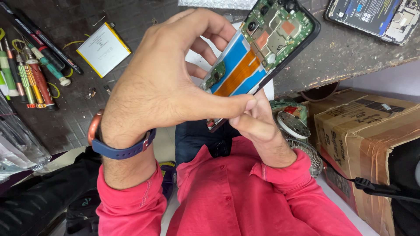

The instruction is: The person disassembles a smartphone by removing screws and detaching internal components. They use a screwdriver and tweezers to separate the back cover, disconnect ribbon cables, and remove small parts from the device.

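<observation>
I hold an opened phone [264,49] with its back cover off, tilted up over the dark worktable [350,54]. Its green circuit board shows at the top, and a blue and orange flat ribbon runs down the middle. My left hand [162,87], with a blue-strapped watch on the wrist, grips the phone's lower left side. Its thumb lies along the bottom edge and its fingertips rest at a small green board [215,75]. My right hand [259,123] pinches the phone's bottom end from beneath. Both sleeves are red.
A white battery with yellow edges [103,49] and a row of screwdrivers [30,74] lie on the table at left. A second opened phone [372,17] lies at top right. A taped cardboard box [367,131] and a small fan [306,155] stand at right.
</observation>
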